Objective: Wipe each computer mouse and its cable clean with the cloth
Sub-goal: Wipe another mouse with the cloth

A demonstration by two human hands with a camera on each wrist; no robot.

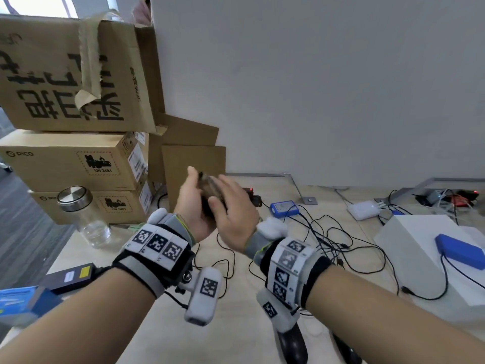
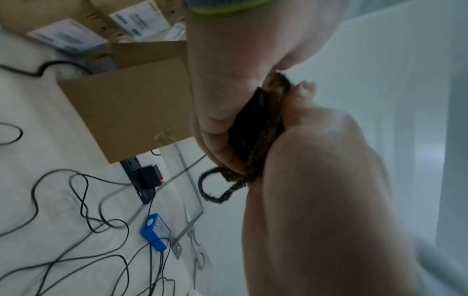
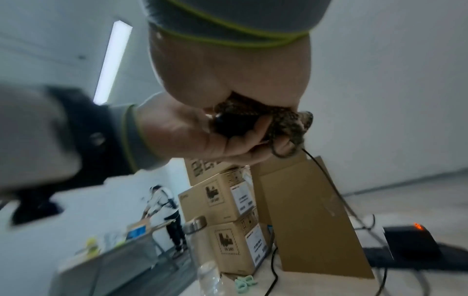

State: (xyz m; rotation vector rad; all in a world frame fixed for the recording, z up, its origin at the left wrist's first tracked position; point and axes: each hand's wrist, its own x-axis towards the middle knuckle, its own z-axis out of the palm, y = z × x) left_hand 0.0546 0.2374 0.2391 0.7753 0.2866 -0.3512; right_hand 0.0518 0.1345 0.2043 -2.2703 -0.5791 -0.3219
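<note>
Raised above the desk [image 1: 162, 337], right of the stacked cardboard boxes [image 1: 73, 164], a black mouse [image 2: 247, 120] sits cupped in the left hand [image 1: 193, 206], whose fingers curl round its body. The right hand [image 1: 235, 216] folds a brown knitted cloth [image 1: 210, 183] over the mouse's top and presses. The cable [image 3: 325, 176] hangs loose. The mouse looks light, hard and smooth, so likely slippery; its sides seem the safest hold. The limp cable probably wants pinching through the soft cloth.

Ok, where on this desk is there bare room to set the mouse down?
Bare desk lies at the near edge, in front of the tangled black cables, and between the blue plastic box and white charger. The cables crowd the middle.
</note>
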